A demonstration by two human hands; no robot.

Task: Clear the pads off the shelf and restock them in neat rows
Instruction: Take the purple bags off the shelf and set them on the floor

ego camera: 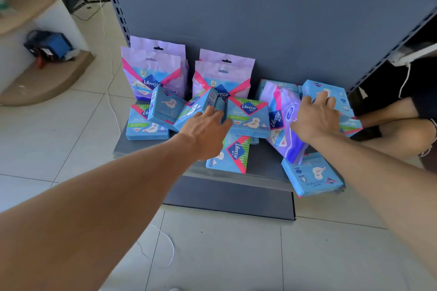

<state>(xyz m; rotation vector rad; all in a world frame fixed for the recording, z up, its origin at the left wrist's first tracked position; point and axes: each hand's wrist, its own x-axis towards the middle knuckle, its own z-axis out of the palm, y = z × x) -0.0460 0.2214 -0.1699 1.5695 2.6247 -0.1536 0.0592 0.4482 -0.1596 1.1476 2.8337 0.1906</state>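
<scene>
Several pad packs lie jumbled on a low grey shelf (264,163). Purple bags (153,71) stand upright at the back, in two pairs. Blue packs lie scattered in front, one (312,175) hanging over the front right edge. My left hand (205,127) grips a blue box (201,104) in the middle of the pile, fingers curled over its end. My right hand (314,118) reaches over a tipped purple bag (283,120), its fingers spread on a blue pack (331,94) at the back right.
A grey back panel (260,7) with slotted uprights rises behind the shelf. Another person's bare legs (397,125) crouch at the right. White cable (111,92) runs along the tiled floor on the left, near a wooden corner stand (47,78).
</scene>
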